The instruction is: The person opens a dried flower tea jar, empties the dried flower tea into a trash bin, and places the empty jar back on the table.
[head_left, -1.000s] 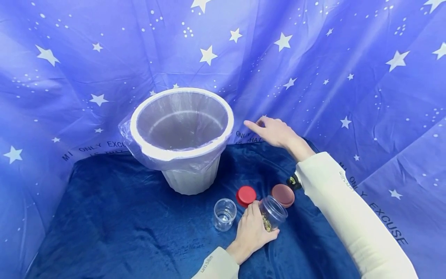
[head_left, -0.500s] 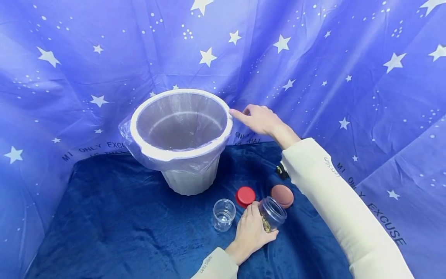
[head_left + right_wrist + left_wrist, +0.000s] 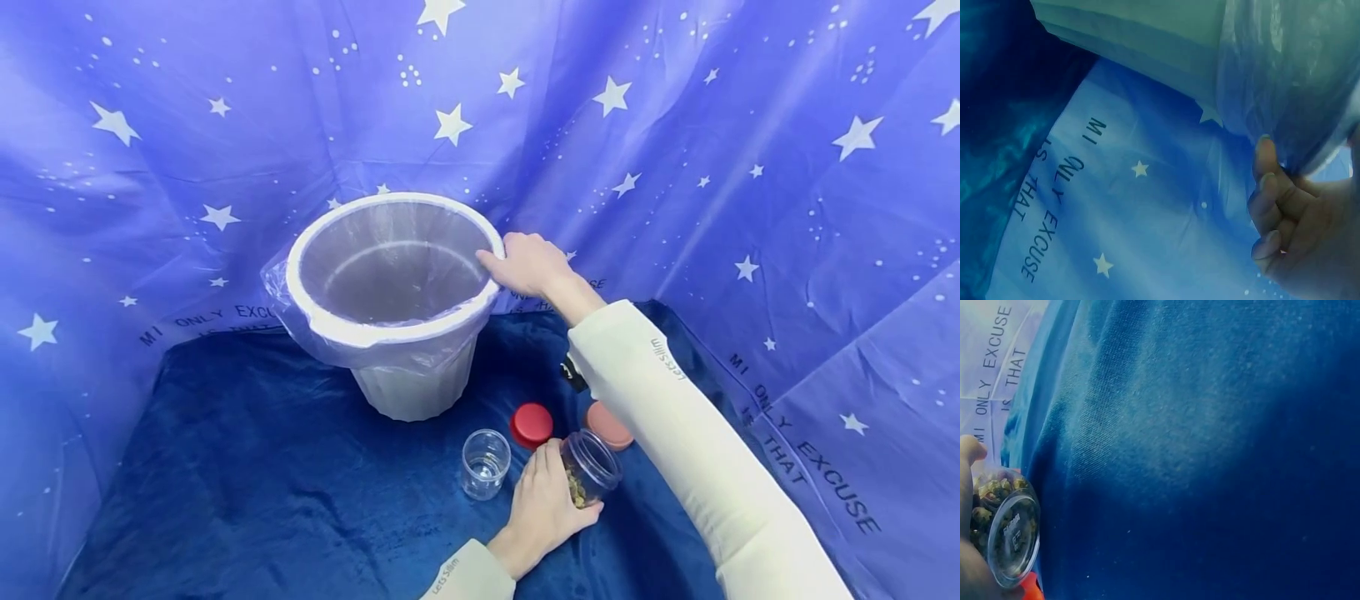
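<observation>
My left hand grips a clear jar that leans to the right, its mouth uncovered. Dried yellowish bits lie in the jar, and its clear base shows in the left wrist view. My right hand holds the right side of a white bin's rim, thumb over the rim and fingers on the outer side. The right wrist view shows those fingers curled beside the bin's plastic liner. The bin stands upright.
A clear cup stands left of my left hand. Behind the jar lie a red lid and a pinkish lid, partly covered by my right sleeve. A dark blue cloth covers the surface; a starry blue curtain rises behind.
My right hand has moved left from beside the bin and taken hold of its rim. My left hand has stayed on the jar, almost unmoved.
</observation>
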`<state>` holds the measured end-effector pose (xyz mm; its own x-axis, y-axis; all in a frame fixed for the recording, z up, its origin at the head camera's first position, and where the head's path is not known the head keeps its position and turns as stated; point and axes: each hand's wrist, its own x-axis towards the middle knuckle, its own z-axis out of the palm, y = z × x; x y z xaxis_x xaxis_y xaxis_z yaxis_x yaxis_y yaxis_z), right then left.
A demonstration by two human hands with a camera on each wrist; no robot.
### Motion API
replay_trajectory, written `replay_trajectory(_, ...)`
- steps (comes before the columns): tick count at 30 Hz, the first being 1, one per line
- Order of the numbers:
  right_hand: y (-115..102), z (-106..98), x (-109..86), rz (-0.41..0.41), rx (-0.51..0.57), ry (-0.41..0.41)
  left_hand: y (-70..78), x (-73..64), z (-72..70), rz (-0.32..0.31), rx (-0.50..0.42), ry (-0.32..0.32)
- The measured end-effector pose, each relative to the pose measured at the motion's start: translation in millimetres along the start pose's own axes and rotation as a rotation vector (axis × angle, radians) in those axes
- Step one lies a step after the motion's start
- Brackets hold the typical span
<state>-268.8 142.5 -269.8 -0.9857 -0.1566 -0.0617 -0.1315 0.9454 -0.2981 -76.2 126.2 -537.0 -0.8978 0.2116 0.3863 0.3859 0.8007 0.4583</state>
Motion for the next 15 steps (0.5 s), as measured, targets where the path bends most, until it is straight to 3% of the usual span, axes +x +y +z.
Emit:
replay_trajectory(4,-2,5,1.3,0.013,0.011,0.015,0.2,-3.6,-0.6,-0.014,-0.020,-0.007)
replay_trajectory(11,-6,9,3.7,0.036,-0.013,0.018,-5.7,-12.4,7.1,-0.017,-0.111,0.096)
replay_trajectory(15,-9,10,4.9,0.055,-0.017,0.023,-8.2,-14.6,6.7,-0.013,-0.141,0.108)
